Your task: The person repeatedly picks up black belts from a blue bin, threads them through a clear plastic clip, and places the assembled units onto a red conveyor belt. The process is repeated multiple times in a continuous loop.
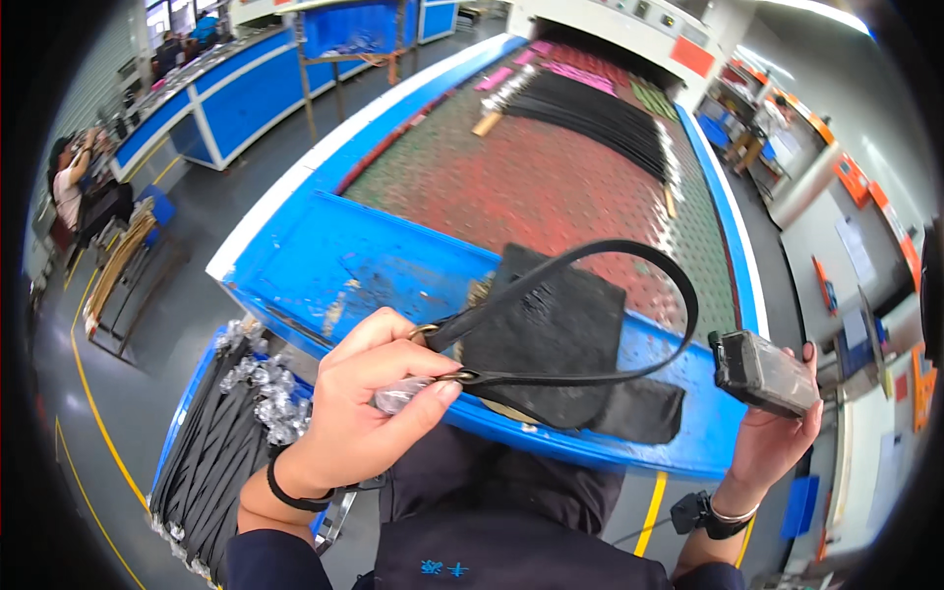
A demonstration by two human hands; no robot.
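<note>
My left hand [366, 398] pinches both metal-tipped ends of a black strap [629, 252] that loops out to the right above the blue table edge [324, 261]. A small clear plastic wrap sits between my fingers at the strap ends. My right hand [777, 433] grips a dark hand-held block tool [765, 371] wrapped in clear film, held to the right of the loop. Under the loop lies a black fabric pad [560, 334] on the table's front edge.
A long perforated red-green work bed [531, 177] stretches away, with rows of black straps [600, 113] laid across it. A blue bin of wrapped black straps [221, 433] stands at my lower left. Blue benches and a seated person [74, 182] are at far left; machines line the right.
</note>
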